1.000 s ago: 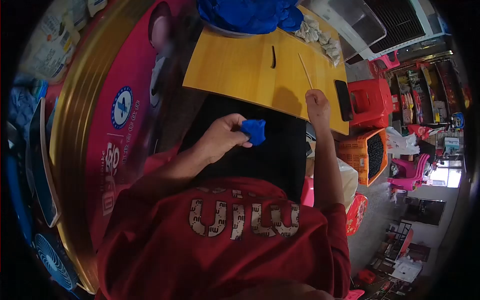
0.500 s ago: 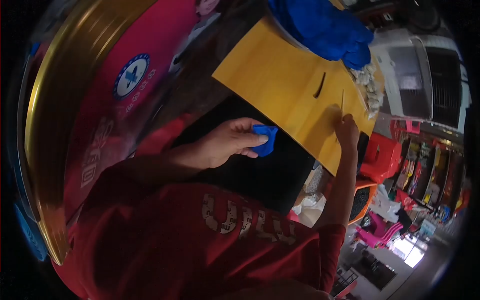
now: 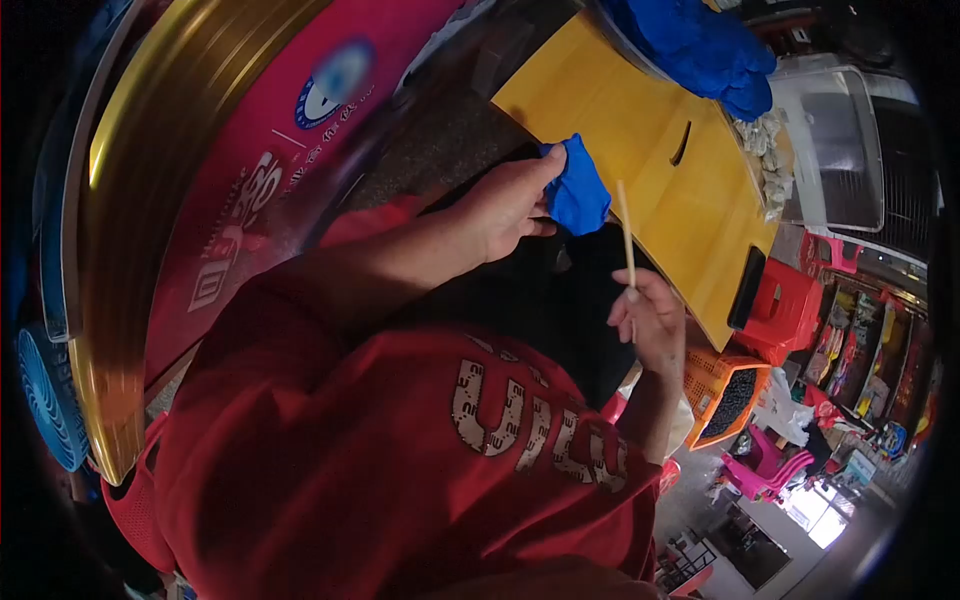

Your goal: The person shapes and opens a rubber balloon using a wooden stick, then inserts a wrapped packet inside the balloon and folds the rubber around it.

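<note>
My left hand [image 3: 515,205] pinches a small blue cloth piece [image 3: 578,190] between thumb and fingers, near the edge of the yellow wooden table [image 3: 600,85]. A thin pale wooden stick [image 3: 627,235] points upward from my right hand [image 3: 652,318], its fingers closed round the lower end. The stick's tip is just right of the cloth, apart from it. A dark curved thin thing [image 3: 681,143] lies on the tabletop.
A heap of blue cloth [image 3: 695,55] lies at the table's far end, beside a pile of whitish pieces [image 3: 768,160]. A black flat object [image 3: 748,288] is at the right edge. Nearby are a red stool [image 3: 785,310] and an orange basket [image 3: 705,385] of dark bits.
My left hand has raised the blue cloth up and to the right, and more of it shows. My right hand has come back from over the table towards it with the stick. The view has shifted.
</note>
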`<state>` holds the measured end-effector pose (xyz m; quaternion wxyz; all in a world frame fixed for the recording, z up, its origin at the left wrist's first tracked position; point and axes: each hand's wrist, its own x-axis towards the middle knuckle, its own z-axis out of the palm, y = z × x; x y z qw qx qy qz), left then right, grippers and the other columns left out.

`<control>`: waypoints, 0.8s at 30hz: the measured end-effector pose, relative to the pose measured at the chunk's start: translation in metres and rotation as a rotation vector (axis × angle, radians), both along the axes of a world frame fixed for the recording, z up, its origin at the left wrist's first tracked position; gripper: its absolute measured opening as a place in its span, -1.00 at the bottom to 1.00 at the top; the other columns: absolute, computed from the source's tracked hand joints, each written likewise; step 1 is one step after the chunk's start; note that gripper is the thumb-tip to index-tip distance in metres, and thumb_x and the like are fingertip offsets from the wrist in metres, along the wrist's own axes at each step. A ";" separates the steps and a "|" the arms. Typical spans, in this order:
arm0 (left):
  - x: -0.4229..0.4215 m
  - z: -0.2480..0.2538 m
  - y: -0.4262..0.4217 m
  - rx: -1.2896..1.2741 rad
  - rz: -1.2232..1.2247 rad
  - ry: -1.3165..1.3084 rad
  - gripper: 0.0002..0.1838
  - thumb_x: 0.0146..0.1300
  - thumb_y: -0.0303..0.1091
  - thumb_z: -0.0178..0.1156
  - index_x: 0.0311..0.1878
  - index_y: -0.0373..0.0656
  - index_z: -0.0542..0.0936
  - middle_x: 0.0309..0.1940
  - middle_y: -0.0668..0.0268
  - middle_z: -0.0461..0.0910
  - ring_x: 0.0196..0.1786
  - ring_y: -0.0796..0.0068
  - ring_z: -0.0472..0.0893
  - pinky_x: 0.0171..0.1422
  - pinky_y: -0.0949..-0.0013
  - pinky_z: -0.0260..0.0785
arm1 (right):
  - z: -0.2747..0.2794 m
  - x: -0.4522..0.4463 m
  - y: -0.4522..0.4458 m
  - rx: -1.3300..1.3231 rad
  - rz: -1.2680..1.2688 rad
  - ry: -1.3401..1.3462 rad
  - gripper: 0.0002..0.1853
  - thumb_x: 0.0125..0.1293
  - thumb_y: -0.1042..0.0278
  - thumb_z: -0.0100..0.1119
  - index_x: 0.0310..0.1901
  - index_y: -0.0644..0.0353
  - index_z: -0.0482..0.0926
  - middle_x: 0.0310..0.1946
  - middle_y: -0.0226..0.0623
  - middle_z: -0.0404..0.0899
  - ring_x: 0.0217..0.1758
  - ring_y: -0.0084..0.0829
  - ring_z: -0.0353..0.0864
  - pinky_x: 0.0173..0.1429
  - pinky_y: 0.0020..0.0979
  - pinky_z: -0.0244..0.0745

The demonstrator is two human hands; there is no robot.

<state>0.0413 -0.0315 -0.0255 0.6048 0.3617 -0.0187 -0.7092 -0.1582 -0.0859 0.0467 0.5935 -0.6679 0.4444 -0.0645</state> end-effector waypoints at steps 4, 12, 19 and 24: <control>-0.001 0.004 -0.001 0.000 0.088 0.006 -0.52 0.14 0.08 -0.13 -0.02 -0.06 0.29 -0.16 0.28 0.37 -0.09 0.36 0.37 0.07 0.10 0.08 | -0.006 -0.002 0.041 -0.045 0.054 0.031 -0.80 0.20 0.41 -0.13 -0.17 0.25 0.41 -0.70 -0.48 0.34 -0.67 -0.72 0.26 -0.59 -0.69 0.17; -0.005 0.012 0.003 -0.026 0.097 0.033 -0.61 0.16 0.05 -0.14 -0.10 0.00 0.33 -0.21 0.35 0.45 -0.12 0.43 0.43 0.04 0.17 0.10 | -0.007 -0.005 0.071 -0.138 -0.077 0.128 -0.79 0.18 0.47 -0.15 -0.17 0.28 0.41 -0.70 -0.50 0.32 -0.66 -0.72 0.26 -0.57 -0.69 0.17; -0.012 0.002 0.003 -0.140 0.045 -0.009 -0.62 0.15 -0.01 -0.09 -0.11 -0.09 0.36 -0.21 0.31 0.44 -0.15 0.44 0.41 -0.03 0.24 0.13 | 0.000 -0.001 0.075 -0.052 -0.157 0.047 -0.77 0.20 0.43 -0.19 -0.14 0.26 0.39 -0.71 -0.47 0.34 -0.72 -0.75 0.19 -0.62 -0.72 0.11; -0.014 -0.003 0.002 -0.249 -0.047 -0.015 -0.78 0.10 -0.19 0.03 -0.23 -0.06 0.42 -0.27 0.35 0.47 -0.19 0.50 0.42 -0.09 0.31 0.18 | -0.009 -0.004 0.071 -0.075 -0.189 -0.019 -0.78 0.21 0.45 -0.21 -0.15 0.27 0.39 -0.73 -0.45 0.34 -0.75 -0.75 0.18 -0.64 -0.72 0.10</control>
